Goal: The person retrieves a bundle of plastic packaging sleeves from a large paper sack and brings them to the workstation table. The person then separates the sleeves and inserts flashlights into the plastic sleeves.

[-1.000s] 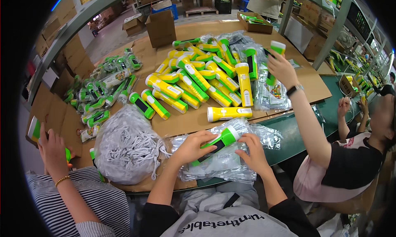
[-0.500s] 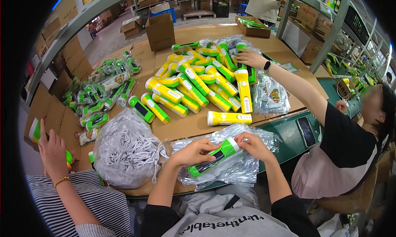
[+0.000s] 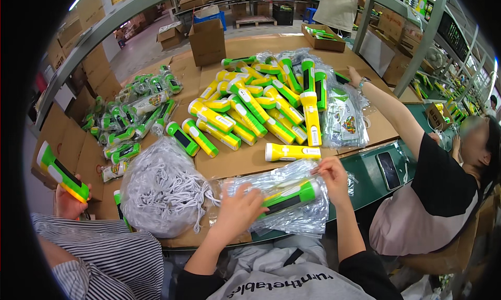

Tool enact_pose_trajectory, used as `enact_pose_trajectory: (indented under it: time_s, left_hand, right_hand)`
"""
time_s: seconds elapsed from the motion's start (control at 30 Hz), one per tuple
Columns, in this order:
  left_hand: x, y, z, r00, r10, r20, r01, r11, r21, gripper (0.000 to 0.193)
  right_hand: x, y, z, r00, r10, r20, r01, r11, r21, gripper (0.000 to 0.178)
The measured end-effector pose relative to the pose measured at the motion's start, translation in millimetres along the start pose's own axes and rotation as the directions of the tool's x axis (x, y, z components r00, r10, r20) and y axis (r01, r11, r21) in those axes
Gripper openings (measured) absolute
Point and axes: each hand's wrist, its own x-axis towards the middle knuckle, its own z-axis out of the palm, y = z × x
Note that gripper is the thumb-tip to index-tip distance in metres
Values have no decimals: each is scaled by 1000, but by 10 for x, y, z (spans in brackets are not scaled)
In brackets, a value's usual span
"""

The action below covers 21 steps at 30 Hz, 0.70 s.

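Note:
A green and yellow flashlight [image 3: 289,197] with a dark panel lies tilted over a stack of clear plastic bags [image 3: 271,181], its head to the right. Clear film seems to cover it, so it looks at least partly inside a bag. My right hand [image 3: 334,179] is closed in a pinch above the flashlight's head, apparently on the bag's edge. At the tail end is my left hand [image 3: 237,214], smeared by motion, with fingers bent beside the flashlight; whether it grips anything is unclear. Just beyond lies a yellow flashlight [image 3: 292,152].
A heap of flashlights [image 3: 250,101] covers the middle of the cardboard. Left of my hands sits a bag of white cords [image 3: 164,190]; wrapped flashlights [image 3: 125,117] lie behind. A phone [image 3: 388,168] rests at right. Co-workers' arms reach in from both sides.
The flashlight has shifted right and now looks covered by film. My left hand has loosened and moved down-left; my right rose slightly. The left co-worker's flashlight came into fuller view.

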Motion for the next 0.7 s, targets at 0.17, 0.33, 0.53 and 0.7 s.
enact_pose_trajectory:
  time_s: [0.17,0.33,0.53,0.7]
  left_hand:
    - [-150,-199,-4,997,5,-75,-11,997,-80,16]
    - [-79,99,89,864,-207,-459,58,946,-318,44]
    - [-24,280,273,689,-563,-456,28,650,-760,60]
    - [-193,137,46,766,-539,-349,107,643,-758,37]
  right_hand:
    - [-75,-101,-4,997,70,34,-71,996,49,6]
    - [-39,-867,527,952,-303,54,257,688,-679,19]
    - [65,-973,1180,909,-254,330,377,839,-393,18]
    - [165,-905,1100,864,-282,418,410,875,-257,14]
